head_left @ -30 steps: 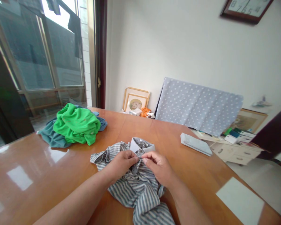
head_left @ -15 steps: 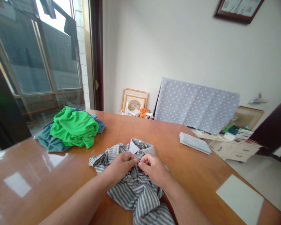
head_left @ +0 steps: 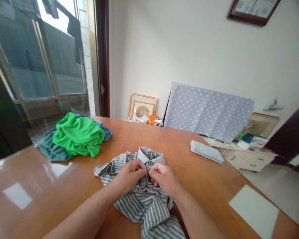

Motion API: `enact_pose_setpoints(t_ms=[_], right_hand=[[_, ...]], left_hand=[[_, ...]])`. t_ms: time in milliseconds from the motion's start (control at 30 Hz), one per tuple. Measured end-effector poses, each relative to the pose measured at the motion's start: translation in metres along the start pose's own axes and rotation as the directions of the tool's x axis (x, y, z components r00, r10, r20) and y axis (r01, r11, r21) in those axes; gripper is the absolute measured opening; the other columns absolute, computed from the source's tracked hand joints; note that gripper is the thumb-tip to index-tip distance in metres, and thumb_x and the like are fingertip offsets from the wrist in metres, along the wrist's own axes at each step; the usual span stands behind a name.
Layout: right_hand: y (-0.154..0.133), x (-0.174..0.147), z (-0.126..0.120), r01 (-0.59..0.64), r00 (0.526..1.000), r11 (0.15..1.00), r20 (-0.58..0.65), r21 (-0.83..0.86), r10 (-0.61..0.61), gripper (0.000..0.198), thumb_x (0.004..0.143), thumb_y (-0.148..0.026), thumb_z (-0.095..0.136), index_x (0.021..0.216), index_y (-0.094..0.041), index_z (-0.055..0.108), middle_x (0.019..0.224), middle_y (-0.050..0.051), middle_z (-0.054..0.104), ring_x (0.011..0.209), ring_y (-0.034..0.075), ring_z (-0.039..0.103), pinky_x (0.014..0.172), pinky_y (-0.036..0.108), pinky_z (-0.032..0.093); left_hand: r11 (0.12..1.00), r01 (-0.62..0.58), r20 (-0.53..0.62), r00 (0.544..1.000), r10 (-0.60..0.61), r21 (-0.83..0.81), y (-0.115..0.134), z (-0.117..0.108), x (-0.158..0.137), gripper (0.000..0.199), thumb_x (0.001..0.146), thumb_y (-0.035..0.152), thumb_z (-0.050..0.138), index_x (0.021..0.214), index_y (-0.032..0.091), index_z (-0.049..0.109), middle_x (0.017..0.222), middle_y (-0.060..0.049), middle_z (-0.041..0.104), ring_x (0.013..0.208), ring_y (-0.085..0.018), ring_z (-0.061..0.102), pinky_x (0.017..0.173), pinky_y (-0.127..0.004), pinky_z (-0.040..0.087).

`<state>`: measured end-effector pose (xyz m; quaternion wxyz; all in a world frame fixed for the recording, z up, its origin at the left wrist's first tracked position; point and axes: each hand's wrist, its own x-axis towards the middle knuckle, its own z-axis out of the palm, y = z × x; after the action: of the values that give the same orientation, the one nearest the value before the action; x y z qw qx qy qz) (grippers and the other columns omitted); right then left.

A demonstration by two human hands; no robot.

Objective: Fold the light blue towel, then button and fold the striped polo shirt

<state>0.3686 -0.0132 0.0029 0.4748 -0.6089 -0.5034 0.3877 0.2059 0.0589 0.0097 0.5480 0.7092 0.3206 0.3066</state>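
A grey-and-white striped shirt (head_left: 154,212) with a plain grey collar (head_left: 144,156) lies rumpled on the wooden table, collar pointing away from me. Just below the collar, my left hand (head_left: 133,172) pinches the front of the shirt between thumb and fingers. Close beside it, my right hand (head_left: 164,177) pinches the same front edge from the right, the fingertips of both hands nearly meeting. Whatever small part lies between the fingertips, such as a button, is hidden. One short sleeve spreads out to the left.
A pile of clothes with a bright green garment (head_left: 79,134) on top sits at the table's left. Toward the right are a folded light grey cloth (head_left: 206,151) and a pale flat sheet (head_left: 255,209). Beyond the table stand a dotted cloth cover (head_left: 206,111) and a white cabinet (head_left: 241,161).
Both hands stay at the shirt front with only slight finger movement. The right hand's fingers have curled a little more. The shirt has barely shifted.
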Motion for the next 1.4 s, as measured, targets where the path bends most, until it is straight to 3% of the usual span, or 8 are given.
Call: enact_pose_setpoints(t_ms=[367,600,733,1033,1233,1400], right_hand=[[-0.0079,-0.0041,-0.0011,-0.018,1.0,1.0,0.003,0.025,0.018,0.017,0.08,-0.036,0.061,0.075,-0.02,0.058,0.062,-0.004,0.061,0.052,0.01,0.052,0.052,0.022,0.037],[-0.0064,-0.0031,-0.0025,-0.029,0.999,0.999,-0.019,0.013,0.03,0.017,0.08,-0.036,0.06,0.076,-0.02,0.058,0.062,-0.003,0.061,0.051,0.01,0.051,0.052,0.022,0.037],[-0.0053,-0.0029,-0.0022,-0.034,0.999,0.999,-0.023,0.013,0.034,0.015,0.08,-0.034,0.059,0.076,-0.02,0.058,0.062,-0.004,0.061,0.05,0.01,0.052,0.052,0.022,0.036],[0.0011,0.0003,-0.0004,-0.065,0.998,0.996,0.022,0.067,0.064,0.014,0.079,-0.032,0.059,0.076,-0.018,0.058,0.064,-0.002,0.064,0.051,0.01,0.055,0.053,0.022,0.038],[-0.0004,0.0007,-0.0025,-0.104,0.994,0.987,0.044,0.125,0.1,0.016,0.078,-0.033,0.06,0.077,-0.017,0.058,0.062,-0.002,0.063,0.05,0.009,0.056,0.048,0.02,0.031],[-0.0023,-0.0001,-0.0036,-0.103,0.992,0.984,0.084,0.146,0.092,0.018,0.077,-0.035,0.063,0.076,-0.017,0.058,0.062,-0.002,0.063,0.05,0.009,0.055,0.047,0.02,0.029]], left_hand=[[0.999,0.04,-0.002,0.999,-0.04,-0.036,-0.0046,0.0032,0.0022,0.016,0.07,0.031,0.066,0.074,0.018,0.059,0.062,0.004,0.055,0.058,-0.01,0.043,0.055,-0.022,0.03],[0.978,0.11,0.098,0.991,-0.093,-0.179,-0.0012,0.0007,-0.0002,0.017,0.077,0.032,0.065,0.079,0.017,0.058,0.062,0.005,0.053,0.058,-0.01,0.043,0.055,-0.023,0.029],[0.99,0.05,0.084,0.996,-0.039,-0.134,-0.001,0.0023,-0.0006,0.015,0.079,0.031,0.064,0.08,0.017,0.058,0.063,0.004,0.052,0.06,-0.01,0.041,0.056,-0.022,0.029],[0.959,-0.201,0.068,0.979,0.191,0.198,-0.004,0.0063,-0.001,0.013,0.085,0.027,0.055,0.077,0.018,0.059,0.07,0.001,0.061,0.066,-0.013,0.052,0.06,-0.024,0.036],[0.975,-0.155,0.024,0.988,0.153,0.16,0.0007,0.0068,-0.0011,0.013,0.084,0.023,0.05,0.078,0.017,0.061,0.069,0.001,0.062,0.066,-0.012,0.053,0.062,-0.023,0.039],[0.992,-0.129,0.067,0.989,0.129,0.005,-0.0058,0.008,0.0021,0.013,0.078,0.017,0.051,0.087,0.017,0.06,0.069,0.002,0.063,0.061,-0.011,0.054,0.056,-0.021,0.037]])
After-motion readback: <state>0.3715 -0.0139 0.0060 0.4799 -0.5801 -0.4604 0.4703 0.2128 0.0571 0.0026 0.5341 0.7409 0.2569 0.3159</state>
